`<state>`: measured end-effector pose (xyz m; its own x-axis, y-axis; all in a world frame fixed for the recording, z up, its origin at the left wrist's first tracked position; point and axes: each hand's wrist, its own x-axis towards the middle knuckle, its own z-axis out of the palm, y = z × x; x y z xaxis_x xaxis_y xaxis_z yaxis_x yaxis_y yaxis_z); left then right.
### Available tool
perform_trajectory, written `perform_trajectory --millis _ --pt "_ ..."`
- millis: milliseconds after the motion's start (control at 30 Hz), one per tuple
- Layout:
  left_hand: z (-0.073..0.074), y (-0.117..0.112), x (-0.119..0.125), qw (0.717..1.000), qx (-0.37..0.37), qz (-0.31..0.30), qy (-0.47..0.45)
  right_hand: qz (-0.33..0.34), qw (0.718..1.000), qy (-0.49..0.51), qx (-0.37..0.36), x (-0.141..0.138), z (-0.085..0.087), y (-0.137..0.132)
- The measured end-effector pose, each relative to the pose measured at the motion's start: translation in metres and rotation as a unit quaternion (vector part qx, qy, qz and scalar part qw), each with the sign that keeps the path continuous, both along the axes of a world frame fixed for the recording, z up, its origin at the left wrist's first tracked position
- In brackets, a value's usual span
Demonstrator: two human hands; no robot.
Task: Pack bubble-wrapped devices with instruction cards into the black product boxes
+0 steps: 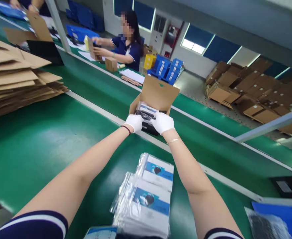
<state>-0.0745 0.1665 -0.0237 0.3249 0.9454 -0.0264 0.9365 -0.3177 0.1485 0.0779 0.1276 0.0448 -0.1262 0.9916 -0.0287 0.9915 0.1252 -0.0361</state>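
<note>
Over green belt [61, 132], arms outstretched, left hand [134, 122] and right hand [162, 122] in firm grip on black packet [147, 115].

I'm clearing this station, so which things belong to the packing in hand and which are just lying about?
In hand: left hand and right hand gripping the black item at the open carton; bagged leaflets stacked nearest.
Lying about: flat cardboard stack, dark tray, blue bin.

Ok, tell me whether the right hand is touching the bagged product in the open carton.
Touching. The head view shows the right hand curled over the bagged product at the open carton, no gap between them.
</note>
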Motion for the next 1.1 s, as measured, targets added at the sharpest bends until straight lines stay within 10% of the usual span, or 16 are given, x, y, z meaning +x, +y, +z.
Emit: perform_trajectory --millis 233,500,767,1000,1100 --pt "-0.006 -0.017 0.015 0.999 0.023 -0.03 -0.026 -0.169 0.967 0.157 -0.11 0.087 -0.068 -0.163" --pt "0.025 -0.106 0.043 0.966 0.132 -0.128 -0.183 -0.268 0.797 0.535 -0.077 0.142 -0.118 -0.203" --pt "0.005 -0.157 0.033 0.98 -0.052 -0.12 -0.15 -0.262 0.83 0.486 -0.074 0.131 -0.124 -0.198" --pt "0.019 -0.172 0.013 0.976 -0.036 -0.068 -0.202 -0.277 0.902 0.332 0.013 0.139 -0.106 -0.21" --pt "0.027 -0.189 0.031 0.936 -0.117 -0.143 -0.298 -0.301 0.881 0.354 0.089 0.128 -0.089 -0.221"
